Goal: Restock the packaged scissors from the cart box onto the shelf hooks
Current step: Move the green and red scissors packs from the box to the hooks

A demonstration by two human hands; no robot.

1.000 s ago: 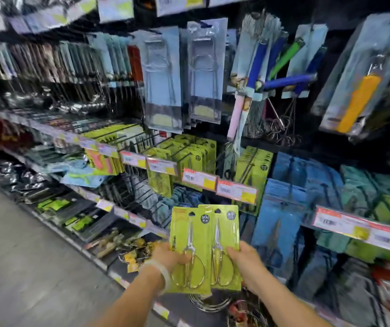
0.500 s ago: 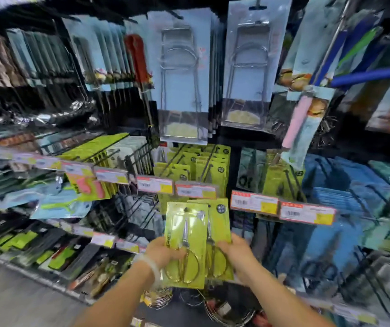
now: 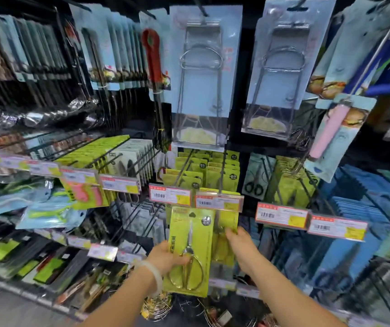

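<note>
A lime-green carded pack of gold-handled scissors [image 3: 190, 250] is gripped by the left hand [image 3: 165, 258], a second green pack [image 3: 224, 241] beside it grasped by the right hand [image 3: 238, 244].

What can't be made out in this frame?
- Second green scissors pack, head view: top hidden behind price tag, so hooked or not is unclear.
- Right hand: grip hidden by its back.
- Price tag print: blurred.
- Cart box: out of view.

I get bright, even light from overhead, with glare on the clear blister packs [image 3: 204, 76] above my fingers. Straight lines bow hard at the edges. Everything left of the fingers smears with motion blur; price-label [image 3: 217, 202] print there is perhaps unreadable.
</note>
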